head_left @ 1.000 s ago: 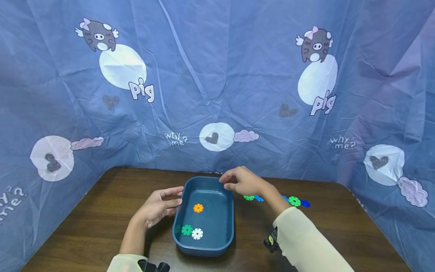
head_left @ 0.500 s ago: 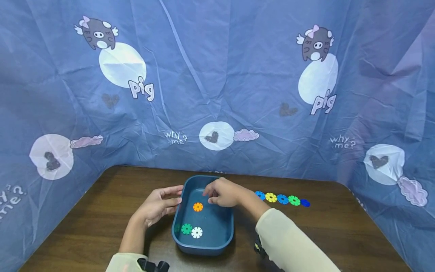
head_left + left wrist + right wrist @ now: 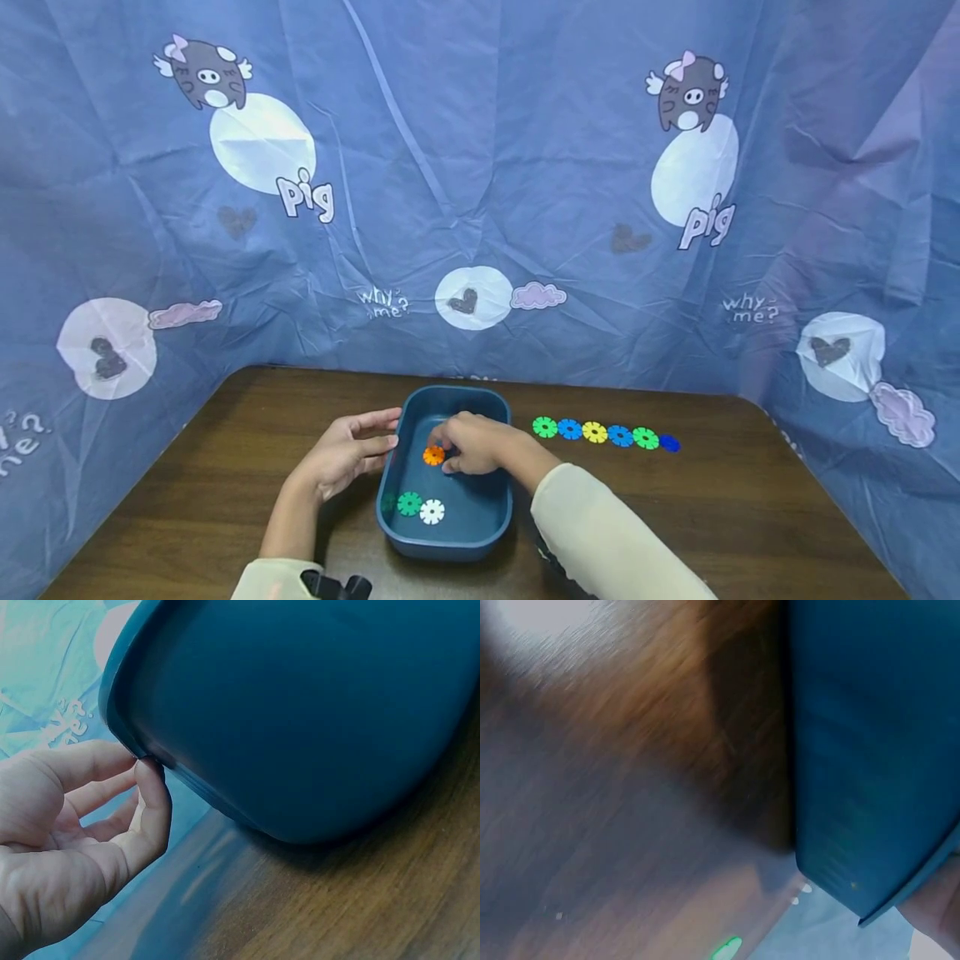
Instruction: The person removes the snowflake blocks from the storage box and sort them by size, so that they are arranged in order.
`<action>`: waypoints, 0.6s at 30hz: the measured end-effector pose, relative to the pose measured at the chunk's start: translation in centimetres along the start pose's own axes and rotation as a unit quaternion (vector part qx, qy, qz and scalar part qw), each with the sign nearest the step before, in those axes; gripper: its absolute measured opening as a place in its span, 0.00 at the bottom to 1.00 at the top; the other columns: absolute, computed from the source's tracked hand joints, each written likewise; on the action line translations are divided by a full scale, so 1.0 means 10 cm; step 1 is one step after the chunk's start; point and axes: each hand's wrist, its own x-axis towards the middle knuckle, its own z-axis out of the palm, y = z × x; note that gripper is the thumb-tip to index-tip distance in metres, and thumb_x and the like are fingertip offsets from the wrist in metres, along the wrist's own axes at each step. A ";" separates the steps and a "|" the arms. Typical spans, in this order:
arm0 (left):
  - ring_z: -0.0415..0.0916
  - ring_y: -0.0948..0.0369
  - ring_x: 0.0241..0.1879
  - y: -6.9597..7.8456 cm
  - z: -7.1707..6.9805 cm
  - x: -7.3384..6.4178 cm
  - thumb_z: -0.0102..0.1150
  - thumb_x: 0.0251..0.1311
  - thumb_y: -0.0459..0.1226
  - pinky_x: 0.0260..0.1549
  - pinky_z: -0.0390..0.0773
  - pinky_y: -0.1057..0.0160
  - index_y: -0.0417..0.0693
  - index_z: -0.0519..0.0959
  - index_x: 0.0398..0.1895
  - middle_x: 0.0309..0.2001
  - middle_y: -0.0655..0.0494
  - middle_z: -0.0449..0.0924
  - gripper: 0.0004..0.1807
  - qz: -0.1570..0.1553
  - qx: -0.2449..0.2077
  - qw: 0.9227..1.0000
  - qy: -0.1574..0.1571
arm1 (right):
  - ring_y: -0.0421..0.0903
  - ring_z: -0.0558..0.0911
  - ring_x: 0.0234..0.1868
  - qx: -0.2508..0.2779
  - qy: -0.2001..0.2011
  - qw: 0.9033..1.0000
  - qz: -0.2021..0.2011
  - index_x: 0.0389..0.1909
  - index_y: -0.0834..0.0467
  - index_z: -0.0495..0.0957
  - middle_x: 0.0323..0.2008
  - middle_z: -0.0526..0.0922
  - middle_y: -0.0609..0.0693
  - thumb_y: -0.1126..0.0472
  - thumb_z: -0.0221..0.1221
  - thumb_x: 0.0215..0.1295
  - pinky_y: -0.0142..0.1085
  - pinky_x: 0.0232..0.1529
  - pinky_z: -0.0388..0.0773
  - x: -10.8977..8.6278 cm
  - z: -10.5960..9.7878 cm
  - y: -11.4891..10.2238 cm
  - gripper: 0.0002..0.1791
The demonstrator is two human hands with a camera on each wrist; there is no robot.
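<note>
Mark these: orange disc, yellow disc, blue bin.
Orange disc point(image 3: 433, 456): head view, near its center.
Yellow disc point(image 3: 595, 432): head view, near its center.
Blue bin point(image 3: 459, 492): head view, bare inside floor.

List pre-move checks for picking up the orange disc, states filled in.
1. Left hand touching left side of bin: ok.
2. Right hand in the bin, at orange disc: ok.
3. Orange disc secured between fingers: cannot tell, contact unclear.
4. Green disc and white disc apart from orange disc: ok.
5. Bin upright on table: ok.
</note>
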 end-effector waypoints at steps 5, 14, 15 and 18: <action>0.80 0.51 0.54 0.01 -0.01 0.00 0.62 0.68 0.28 0.52 0.83 0.53 0.36 0.68 0.73 0.66 0.35 0.69 0.30 -0.001 0.001 1.000 -0.004 | 0.40 0.80 0.49 0.023 0.000 0.999 0.031 0.63 0.52 0.80 0.50 0.85 0.46 0.51 0.68 0.68 0.37 0.57 0.80 0.07 0.03 -0.03 0.24; 0.80 0.54 0.52 -0.01 -0.02 0.01 0.62 0.67 0.28 0.51 0.84 0.54 0.36 0.68 0.73 0.66 0.35 0.69 0.31 0.001 -0.001 1.000 -0.007 | 0.41 0.75 0.47 0.035 0.022 0.998 0.055 0.51 0.47 0.84 0.43 0.80 0.43 0.52 0.68 0.68 0.37 0.57 0.78 0.12 0.09 -0.02 0.13; 0.80 0.54 0.52 -0.01 -0.02 0.02 0.62 0.67 0.28 0.51 0.84 0.54 0.36 0.68 0.73 0.66 0.35 0.69 0.31 0.000 -0.001 1.000 -0.006 | 0.40 0.75 0.46 0.038 0.024 0.997 0.057 0.50 0.46 0.84 0.42 0.79 0.42 0.52 0.68 0.68 0.37 0.56 0.77 0.12 0.09 -0.02 0.11; 0.80 0.55 0.52 -0.02 -0.02 0.02 0.62 0.67 0.28 0.50 0.84 0.55 0.36 0.68 0.73 0.65 0.35 0.69 0.31 0.000 -0.002 1.000 -0.005 | 0.40 0.73 0.44 0.056 0.023 0.996 0.066 0.45 0.45 0.82 0.40 0.76 0.42 0.54 0.69 0.67 0.35 0.52 0.77 0.12 0.10 -0.03 0.08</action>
